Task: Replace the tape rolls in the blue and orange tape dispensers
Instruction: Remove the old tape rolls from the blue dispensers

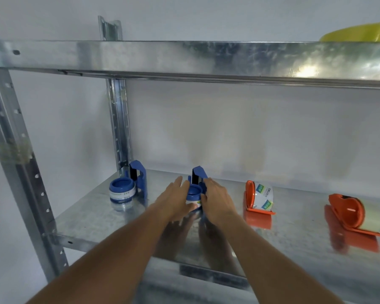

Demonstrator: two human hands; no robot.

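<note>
At frame centre, the blue dispenser (196, 189) stands upright between both hands: left hand (176, 196) open against its roll, right hand (215, 197) gripping its frame.

Lighting is even, diffuse and moderately bright. Glare marks the upper shelf (305, 69) at far right. Soft reflections sit on the lower shelf (92, 218). Wide-angle distortion bends the edges; overall focus is slightly soft.

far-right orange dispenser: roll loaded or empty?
Loaded. The far-right orange dispenser holds a pale tape roll that sticks out from behind its orange side plate.
</note>
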